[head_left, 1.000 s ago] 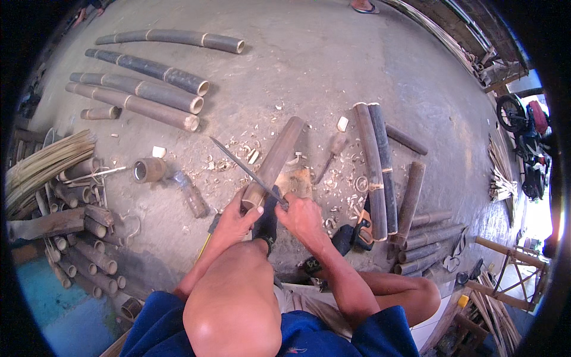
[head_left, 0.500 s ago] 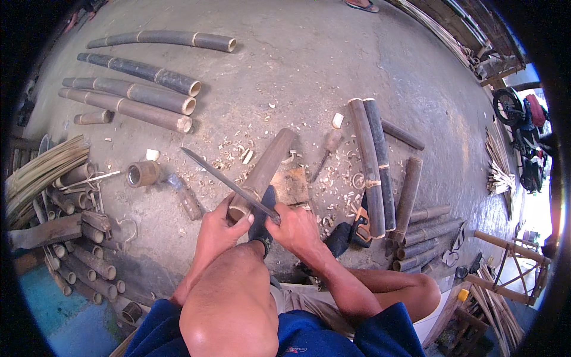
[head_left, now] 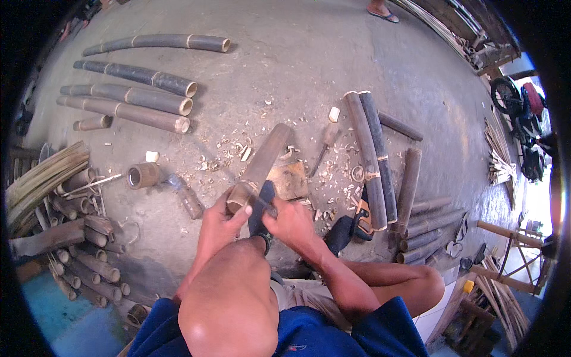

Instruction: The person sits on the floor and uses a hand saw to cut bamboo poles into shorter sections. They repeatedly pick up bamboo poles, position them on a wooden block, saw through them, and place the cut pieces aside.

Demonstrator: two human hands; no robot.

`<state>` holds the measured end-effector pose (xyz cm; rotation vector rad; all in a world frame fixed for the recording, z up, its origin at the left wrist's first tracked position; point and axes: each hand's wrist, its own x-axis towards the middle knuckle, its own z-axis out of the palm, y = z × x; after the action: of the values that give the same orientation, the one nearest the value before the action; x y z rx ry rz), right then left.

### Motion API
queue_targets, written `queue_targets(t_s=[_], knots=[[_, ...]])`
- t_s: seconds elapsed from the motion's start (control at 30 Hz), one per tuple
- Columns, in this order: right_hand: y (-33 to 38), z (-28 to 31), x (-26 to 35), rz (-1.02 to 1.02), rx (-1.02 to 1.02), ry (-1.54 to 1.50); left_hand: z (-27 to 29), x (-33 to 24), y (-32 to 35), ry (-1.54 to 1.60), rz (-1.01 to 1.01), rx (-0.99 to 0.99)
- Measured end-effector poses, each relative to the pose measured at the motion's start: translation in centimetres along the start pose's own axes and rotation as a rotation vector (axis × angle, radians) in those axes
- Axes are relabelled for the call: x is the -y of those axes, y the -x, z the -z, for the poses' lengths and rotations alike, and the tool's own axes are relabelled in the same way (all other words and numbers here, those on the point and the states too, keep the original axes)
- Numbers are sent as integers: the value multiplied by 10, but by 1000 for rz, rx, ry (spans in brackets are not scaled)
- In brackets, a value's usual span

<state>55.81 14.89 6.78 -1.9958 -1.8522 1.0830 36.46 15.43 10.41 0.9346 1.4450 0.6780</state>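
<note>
A brown bamboo tube slants away from me, its open, pale-rimmed end near my knee. My left hand is closed around that near end, thumb at the rim. In my right hand, fingers wrapped tight, is a long dark knife; motion smears its blade beside the tube's end, so its exact contact cannot be told. A small wooden block lies right of the tube. Beyond it, a wooden-handled tool rests on the floor among pale shavings.
Several long bamboo tubes lie at far left. Two more and an orange-handled saw are at right. A short bamboo piece sits left. Stacked bamboo flanks me. Another person's sandalled foot shows at the top.
The knife's blade, sharp and pointing far left across the tube's end before, is now a blur nearer my right hand. The other person's foot shows more fully at the top.
</note>
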Motion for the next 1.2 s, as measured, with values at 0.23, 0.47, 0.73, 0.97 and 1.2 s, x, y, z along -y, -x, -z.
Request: queue_targets(t_s=[0.23,0.47,0.73,0.97,1.2], knots=[[-4,5,-8,2,-23,47,-8,-5,2,5,32,13],[-1,10,-2,6,-55,54,-9,-11,-1,59,49,73],[-2,7,-3,-26,-4,-9,-12,-11,-2,137,77,89],[-1,-9,-16,-51,-35,4,-13,-11,-5,190,114,131],[-1,-9,-12,-3,29,-64,-12,-9,-6,199,125,134]])
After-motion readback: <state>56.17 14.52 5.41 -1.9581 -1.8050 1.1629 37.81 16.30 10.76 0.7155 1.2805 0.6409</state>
